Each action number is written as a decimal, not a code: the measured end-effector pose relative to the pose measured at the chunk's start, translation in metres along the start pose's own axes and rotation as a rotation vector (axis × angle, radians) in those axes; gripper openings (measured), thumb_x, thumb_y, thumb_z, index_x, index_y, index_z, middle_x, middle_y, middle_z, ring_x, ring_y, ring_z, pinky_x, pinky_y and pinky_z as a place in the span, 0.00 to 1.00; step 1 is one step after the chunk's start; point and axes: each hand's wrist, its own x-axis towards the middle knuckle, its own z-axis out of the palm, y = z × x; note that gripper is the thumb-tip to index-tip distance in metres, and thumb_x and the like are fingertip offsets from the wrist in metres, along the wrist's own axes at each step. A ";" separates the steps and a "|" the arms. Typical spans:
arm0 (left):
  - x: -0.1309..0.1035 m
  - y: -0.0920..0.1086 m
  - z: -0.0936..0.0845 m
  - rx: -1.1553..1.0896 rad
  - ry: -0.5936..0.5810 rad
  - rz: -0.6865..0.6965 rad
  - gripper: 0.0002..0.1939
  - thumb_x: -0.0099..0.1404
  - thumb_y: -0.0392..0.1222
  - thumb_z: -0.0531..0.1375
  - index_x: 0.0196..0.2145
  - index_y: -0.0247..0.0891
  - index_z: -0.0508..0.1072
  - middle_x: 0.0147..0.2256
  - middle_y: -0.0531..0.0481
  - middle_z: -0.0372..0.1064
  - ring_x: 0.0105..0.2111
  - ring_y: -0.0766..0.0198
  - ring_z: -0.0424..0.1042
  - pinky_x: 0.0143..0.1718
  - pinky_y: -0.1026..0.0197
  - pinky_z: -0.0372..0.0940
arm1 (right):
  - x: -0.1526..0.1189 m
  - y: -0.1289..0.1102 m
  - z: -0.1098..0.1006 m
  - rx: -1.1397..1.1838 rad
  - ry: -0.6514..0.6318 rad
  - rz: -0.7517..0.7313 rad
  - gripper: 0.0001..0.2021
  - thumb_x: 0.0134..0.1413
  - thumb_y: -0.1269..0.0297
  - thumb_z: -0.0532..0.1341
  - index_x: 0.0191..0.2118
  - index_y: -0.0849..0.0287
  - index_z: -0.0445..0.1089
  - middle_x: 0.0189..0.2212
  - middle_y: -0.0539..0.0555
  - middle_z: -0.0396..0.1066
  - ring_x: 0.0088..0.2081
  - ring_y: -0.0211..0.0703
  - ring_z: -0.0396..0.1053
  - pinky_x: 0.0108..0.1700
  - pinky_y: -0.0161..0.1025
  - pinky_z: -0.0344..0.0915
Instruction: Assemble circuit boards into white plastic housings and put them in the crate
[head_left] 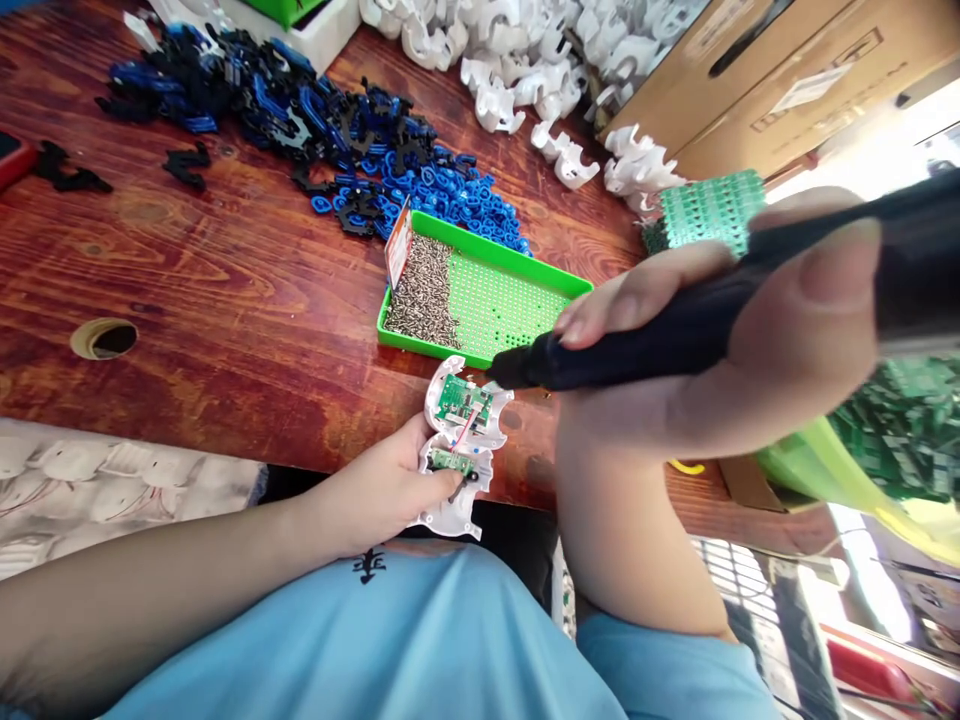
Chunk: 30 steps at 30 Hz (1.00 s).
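Observation:
My left hand grips a white plastic housing at the table's front edge, its thumb lying over the lower part. Inside the housing sit a larger green circuit board and a smaller one, with thin red and white wires between them. My right hand is wrapped around a black electric screwdriver, held slanting down to the left. Its tip is at the housing's upper right edge; whether it touches a screw I cannot tell. Just behind stands a green tray with many small screws on its left side.
Blue and black plastic parts are heaped at the back left. White shells pile up behind, beside a cardboard box. Green circuit boards fill a bag at right. A round hole opens in the wooden table.

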 end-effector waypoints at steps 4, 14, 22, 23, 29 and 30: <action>-0.001 0.002 0.001 0.043 0.005 0.028 0.25 0.57 0.37 0.63 0.53 0.39 0.66 0.42 0.49 0.76 0.42 0.56 0.74 0.39 0.60 0.67 | -0.017 -0.002 0.035 0.023 0.127 -0.135 0.20 0.55 0.42 0.60 0.31 0.55 0.62 0.11 0.41 0.58 0.11 0.34 0.57 0.12 0.33 0.56; -0.001 0.002 0.000 0.117 -0.037 0.059 0.26 0.60 0.39 0.60 0.56 0.39 0.63 0.47 0.47 0.75 0.47 0.53 0.73 0.44 0.58 0.67 | -0.021 0.020 0.032 0.033 0.132 -0.133 0.14 0.50 0.63 0.63 0.35 0.51 0.53 0.14 0.39 0.57 0.11 0.35 0.58 0.13 0.33 0.53; -0.002 0.002 0.001 0.135 -0.033 0.046 0.28 0.61 0.39 0.59 0.59 0.37 0.61 0.50 0.46 0.73 0.51 0.53 0.70 0.51 0.56 0.64 | -0.026 0.032 0.021 -0.148 -0.023 -0.181 0.15 0.56 0.50 0.61 0.40 0.48 0.53 0.15 0.40 0.58 0.12 0.36 0.58 0.16 0.36 0.55; -0.002 0.002 0.001 0.138 -0.026 0.042 0.28 0.61 0.40 0.60 0.59 0.37 0.61 0.50 0.45 0.72 0.51 0.53 0.70 0.52 0.56 0.63 | -0.026 0.034 0.019 -0.181 -0.031 -0.202 0.17 0.56 0.47 0.60 0.40 0.48 0.53 0.15 0.40 0.55 0.11 0.37 0.57 0.15 0.36 0.54; -0.003 0.002 0.002 0.158 -0.002 0.031 0.26 0.61 0.41 0.60 0.57 0.38 0.64 0.49 0.46 0.74 0.52 0.51 0.71 0.52 0.55 0.64 | -0.025 0.043 0.020 -0.083 -0.077 -0.220 0.12 0.58 0.53 0.60 0.39 0.47 0.55 0.15 0.40 0.56 0.10 0.35 0.54 0.13 0.34 0.53; -0.003 0.002 0.001 0.156 0.000 0.032 0.27 0.60 0.41 0.60 0.57 0.38 0.64 0.49 0.47 0.74 0.52 0.51 0.71 0.52 0.56 0.64 | -0.025 0.044 0.020 -0.042 -0.065 -0.238 0.12 0.56 0.54 0.61 0.39 0.47 0.56 0.14 0.39 0.56 0.10 0.34 0.53 0.12 0.33 0.51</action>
